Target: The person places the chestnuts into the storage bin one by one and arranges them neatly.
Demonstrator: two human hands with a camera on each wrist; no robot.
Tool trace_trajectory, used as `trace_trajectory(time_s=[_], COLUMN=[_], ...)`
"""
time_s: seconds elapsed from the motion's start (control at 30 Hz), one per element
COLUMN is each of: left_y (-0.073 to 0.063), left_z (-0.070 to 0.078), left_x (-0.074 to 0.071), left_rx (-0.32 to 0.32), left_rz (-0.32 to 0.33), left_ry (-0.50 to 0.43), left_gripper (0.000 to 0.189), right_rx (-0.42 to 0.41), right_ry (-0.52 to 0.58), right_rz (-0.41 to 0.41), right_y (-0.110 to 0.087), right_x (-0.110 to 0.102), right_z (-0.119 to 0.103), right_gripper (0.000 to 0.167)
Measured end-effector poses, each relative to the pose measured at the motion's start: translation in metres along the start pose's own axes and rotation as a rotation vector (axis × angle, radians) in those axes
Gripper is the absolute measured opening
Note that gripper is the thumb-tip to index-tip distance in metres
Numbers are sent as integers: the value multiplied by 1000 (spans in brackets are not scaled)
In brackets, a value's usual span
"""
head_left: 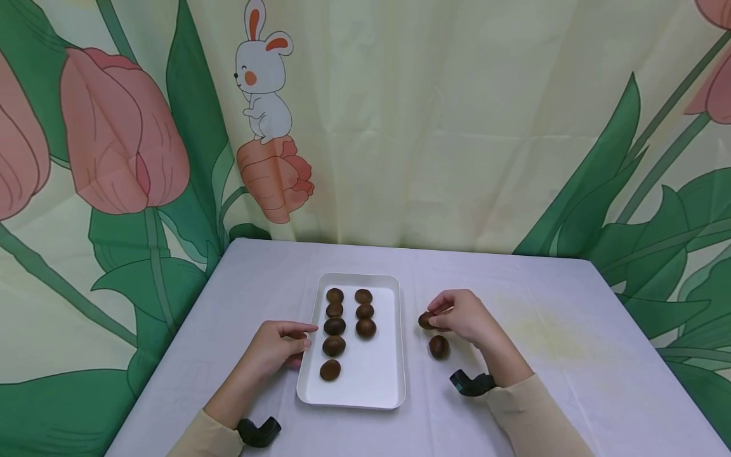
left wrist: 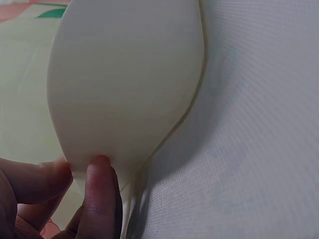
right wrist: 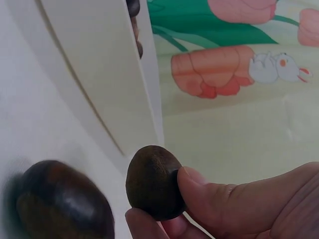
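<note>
A white rectangular tray (head_left: 379,374) lies on the table, with several dark brown eggs in two columns: the longer left one ends at a front egg (head_left: 330,370), the shorter right one at another egg (head_left: 365,328). At the tray's left side my left hand (head_left: 274,346) holds its edge; in the left wrist view the thumb (left wrist: 99,194) is against the outer wall. To the right of the tray, my right hand (head_left: 465,316) pinches a brown egg (right wrist: 153,181) between thumb and fingers. A loose egg (head_left: 438,347) lies on the cloth just in front of that hand.
A white cloth (head_left: 548,304) covers the table. Behind it hangs a printed curtain (head_left: 411,127) with tulips and a rabbit. Black wrist devices show beside both sleeves, the left one (head_left: 259,433) near the front edge and the right one (head_left: 471,383) near the loose egg.
</note>
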State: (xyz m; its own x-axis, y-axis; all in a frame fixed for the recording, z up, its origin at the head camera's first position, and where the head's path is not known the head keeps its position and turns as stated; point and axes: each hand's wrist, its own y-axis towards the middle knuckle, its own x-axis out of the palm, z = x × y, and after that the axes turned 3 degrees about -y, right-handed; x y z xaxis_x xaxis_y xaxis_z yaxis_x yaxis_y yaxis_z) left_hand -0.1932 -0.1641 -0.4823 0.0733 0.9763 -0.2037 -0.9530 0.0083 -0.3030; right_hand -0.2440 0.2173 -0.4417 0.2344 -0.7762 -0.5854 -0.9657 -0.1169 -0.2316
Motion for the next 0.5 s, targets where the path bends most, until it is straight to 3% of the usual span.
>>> trace_trajectory(time_s=[0.5], left_y=[1], left_z=[-1], left_x=[0], left_rx=[19], left_rz=[-15], left_ry=[-5], left_gripper=[29], right_rx=[-92], right_ry=[-30], right_rz=[2], right_y=[-11], right_x=[10], right_z=[-23], right_gripper=[17])
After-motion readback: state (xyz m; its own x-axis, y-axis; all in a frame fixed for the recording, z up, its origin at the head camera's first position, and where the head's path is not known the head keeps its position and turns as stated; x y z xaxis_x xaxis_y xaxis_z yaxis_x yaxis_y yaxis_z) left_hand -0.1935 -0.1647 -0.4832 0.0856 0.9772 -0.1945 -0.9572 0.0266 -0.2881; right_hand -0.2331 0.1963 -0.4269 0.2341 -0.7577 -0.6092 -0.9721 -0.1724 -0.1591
